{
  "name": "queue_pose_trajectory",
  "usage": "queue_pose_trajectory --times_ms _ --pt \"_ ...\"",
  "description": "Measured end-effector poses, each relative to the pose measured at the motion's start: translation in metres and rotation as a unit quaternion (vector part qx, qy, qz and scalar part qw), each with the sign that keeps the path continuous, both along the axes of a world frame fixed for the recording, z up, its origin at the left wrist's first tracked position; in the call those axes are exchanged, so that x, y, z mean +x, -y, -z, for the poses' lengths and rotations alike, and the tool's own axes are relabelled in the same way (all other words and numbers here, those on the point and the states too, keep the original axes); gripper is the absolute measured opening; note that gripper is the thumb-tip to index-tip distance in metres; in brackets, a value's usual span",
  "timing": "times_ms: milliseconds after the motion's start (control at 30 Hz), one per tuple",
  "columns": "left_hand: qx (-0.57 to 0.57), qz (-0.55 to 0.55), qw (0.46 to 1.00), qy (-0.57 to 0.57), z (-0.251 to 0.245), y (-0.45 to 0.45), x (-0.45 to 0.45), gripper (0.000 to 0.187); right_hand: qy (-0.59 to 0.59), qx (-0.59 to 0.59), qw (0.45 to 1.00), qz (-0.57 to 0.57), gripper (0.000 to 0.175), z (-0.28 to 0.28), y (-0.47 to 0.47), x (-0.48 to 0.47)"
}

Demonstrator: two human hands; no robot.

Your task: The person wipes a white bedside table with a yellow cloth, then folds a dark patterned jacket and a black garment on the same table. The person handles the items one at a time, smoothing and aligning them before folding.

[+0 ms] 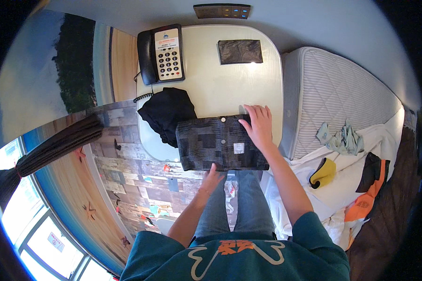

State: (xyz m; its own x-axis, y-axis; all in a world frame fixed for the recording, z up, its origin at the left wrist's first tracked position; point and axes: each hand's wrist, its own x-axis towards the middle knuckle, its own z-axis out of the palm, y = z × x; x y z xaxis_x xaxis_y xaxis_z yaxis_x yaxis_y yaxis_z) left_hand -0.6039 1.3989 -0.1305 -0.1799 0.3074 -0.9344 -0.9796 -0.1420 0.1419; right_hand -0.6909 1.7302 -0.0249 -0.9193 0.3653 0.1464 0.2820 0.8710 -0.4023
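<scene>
A dark patterned garment with snap buttons and a pale patch [207, 144], folded into a rectangle, lies across the near edge of the white table [211, 84]. My right hand [258, 123] rests on its upper right corner, fingers apart. At the lower edge of the garment is my left hand [211, 180], its thumb against the cloth and its other fingers partly hidden; whether it grips is unclear. A crumpled black cloth [168, 112] touches the garment's left side. Farther back lies a flat black packet or folded cloth [240, 52].
A black desk telephone [161, 54] with a coiled cord stands at the table's back left. On the right, a bare mattress [337, 95] adjoins a white sheet holding a yellow and black item [323, 172], pale crumpled cloth [344, 138] and an orange and black garment [365, 202].
</scene>
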Motion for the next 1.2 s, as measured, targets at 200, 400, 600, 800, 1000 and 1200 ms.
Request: queue_pose_trajectory --times_ms 200,400,600,800,1000,1200 --pt "-0.089 -0.131 0.987 0.012 -0.034 -0.055 0.013 0.048 0.077 -0.052 0.994 -0.049 0.037 0.041 -0.027 0.035" --pt "-0.207 0.091 0.896 -0.382 -0.094 -0.09 -0.025 0.044 0.043 -0.099 0.987 0.121 0.032 0.053 -0.019 0.121" --pt "-0.209 0.035 0.868 -0.449 -0.086 -0.106 -0.121 0.055 0.087 -0.325 0.884 0.325 0.03 0.055 0.012 0.181" --pt "-0.137 0.495 0.421 -0.747 -0.103 -0.072 -0.135 0.074 0.067 -0.487 0.784 0.378 0.039 0.081 0.007 0.23" --pt "-0.041 0.658 0.058 -0.75 -0.063 -0.043 -0.113 0.07 0.087 -0.565 0.741 0.353 0.037 0.079 0.005 0.229" --pt "-0.015 0.639 0.12 -0.759 -0.046 -0.07 -0.112 0.069 0.067 -0.632 0.69 0.345 0.057 0.046 0.001 0.208"
